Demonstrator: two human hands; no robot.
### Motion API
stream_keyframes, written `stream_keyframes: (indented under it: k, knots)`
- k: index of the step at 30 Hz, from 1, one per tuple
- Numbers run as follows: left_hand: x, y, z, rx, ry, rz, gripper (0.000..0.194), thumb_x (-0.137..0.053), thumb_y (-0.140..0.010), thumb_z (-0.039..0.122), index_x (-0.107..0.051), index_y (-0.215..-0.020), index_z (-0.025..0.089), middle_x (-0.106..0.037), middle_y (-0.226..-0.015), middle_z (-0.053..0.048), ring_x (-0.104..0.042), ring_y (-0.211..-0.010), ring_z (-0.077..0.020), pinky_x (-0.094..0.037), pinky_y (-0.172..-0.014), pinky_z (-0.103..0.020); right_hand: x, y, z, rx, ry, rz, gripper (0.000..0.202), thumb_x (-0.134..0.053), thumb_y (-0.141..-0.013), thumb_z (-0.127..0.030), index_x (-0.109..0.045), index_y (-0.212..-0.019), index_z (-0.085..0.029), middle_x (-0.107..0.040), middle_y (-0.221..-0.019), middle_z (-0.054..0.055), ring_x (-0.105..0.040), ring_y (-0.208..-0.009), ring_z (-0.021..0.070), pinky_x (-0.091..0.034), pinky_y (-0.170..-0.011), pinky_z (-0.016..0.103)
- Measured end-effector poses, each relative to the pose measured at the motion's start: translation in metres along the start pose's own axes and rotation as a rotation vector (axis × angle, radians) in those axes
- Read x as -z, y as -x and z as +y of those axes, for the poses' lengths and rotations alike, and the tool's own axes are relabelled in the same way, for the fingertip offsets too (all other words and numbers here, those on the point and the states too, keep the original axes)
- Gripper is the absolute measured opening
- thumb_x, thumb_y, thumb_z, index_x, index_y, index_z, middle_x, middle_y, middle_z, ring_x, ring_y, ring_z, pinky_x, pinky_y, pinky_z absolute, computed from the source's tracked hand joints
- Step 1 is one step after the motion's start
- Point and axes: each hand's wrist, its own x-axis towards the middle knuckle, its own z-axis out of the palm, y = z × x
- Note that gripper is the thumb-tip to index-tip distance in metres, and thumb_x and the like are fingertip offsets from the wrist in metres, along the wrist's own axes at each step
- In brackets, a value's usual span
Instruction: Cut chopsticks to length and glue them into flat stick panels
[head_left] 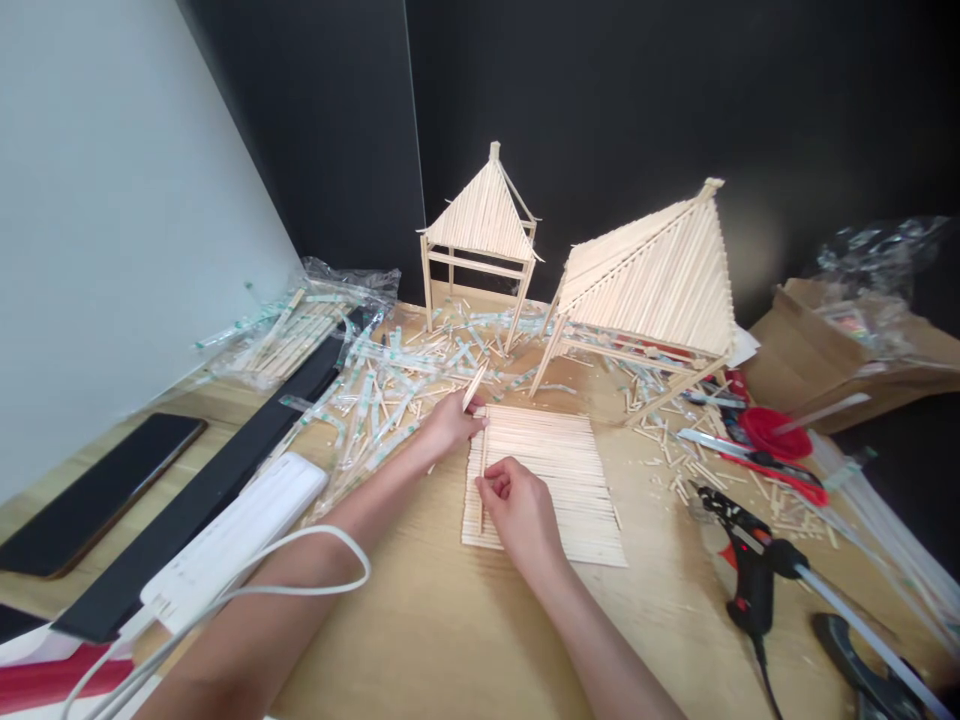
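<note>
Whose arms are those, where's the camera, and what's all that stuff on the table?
They are a person's own arms, with no robot. The camera is worn on the person's head, looking forward and down at the hands.

The left hand holds a few loose sticks at the corner of a flat panel made of thin wooden sticks. The right hand has its fingertips on a crosswise stick lying over that panel.

Behind stand a smaller stick hut and a larger stick hut. On the right lies a hot glue gun; on the left are a smartphone and a white power strip.
</note>
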Motion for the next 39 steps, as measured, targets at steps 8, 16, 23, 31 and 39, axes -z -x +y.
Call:
stream_keyframes:
  k: [8,16,23,31,39]
  knots:
    - [-0.001,-0.003,-0.005,0.001,0.022,0.0,0.028,-0.057,-0.089,0.03,-0.057,-0.112,0.015,-0.061,-0.109,-0.007,-0.062,-0.09,-0.0183,-0.054,-0.076,-0.038,-0.002,0.0,0.001,0.003,-0.003,0.005,0.005,-0.056,-0.079,-0.022,-0.058,-0.075,-0.021,-0.059,-0.057,-0.004,-0.057,-0.054,0.0144,-0.038,-0.054,0.023]
    - [0.0,-0.002,-0.004,0.002,0.045,0.01,0.028,-0.057,-0.089,0.031,-0.057,-0.112,0.015,-0.061,-0.11,-0.007,-0.062,-0.092,-0.0187,-0.054,-0.077,-0.038,-0.001,0.0,0.0,0.004,0.029,0.004,0.004,-0.056,-0.08,-0.022,-0.058,-0.076,-0.021,-0.059,-0.057,-0.004,-0.057,-0.055,0.0139,-0.038,-0.055,0.023]
    - [0.002,0.002,0.002,-0.014,0.117,0.005,0.025,-0.057,-0.089,0.03,-0.058,-0.109,0.014,-0.063,-0.103,-0.006,-0.063,-0.083,-0.016,-0.055,-0.071,-0.034,-0.004,0.0,-0.008,0.008,0.102,0.054,0.009,-0.055,-0.079,-0.022,-0.057,-0.07,-0.021,-0.061,-0.062,0.001,-0.055,-0.055,0.0158,-0.033,-0.055,0.025]
    - [0.012,0.031,0.034,-0.095,0.374,0.151,0.025,-0.052,-0.091,0.036,-0.059,-0.101,0.014,-0.063,-0.091,-0.003,-0.061,-0.073,-0.013,-0.052,-0.064,-0.029,0.019,0.001,-0.016,-0.001,-0.011,0.138,0.012,-0.054,-0.078,-0.025,-0.056,-0.066,-0.021,-0.058,-0.056,-0.003,-0.054,-0.053,0.0141,-0.036,-0.055,0.023]
    - [0.006,0.092,0.063,-0.068,0.835,0.06,0.031,-0.063,-0.082,0.041,-0.057,-0.099,0.016,-0.068,-0.106,-0.011,-0.067,-0.093,-0.0198,-0.052,-0.083,-0.033,0.047,0.034,-0.023,0.068,-0.156,0.104,0.018,-0.048,-0.088,-0.033,-0.057,-0.077,-0.021,-0.063,-0.065,-0.002,-0.054,-0.054,0.0125,-0.039,-0.053,0.022]
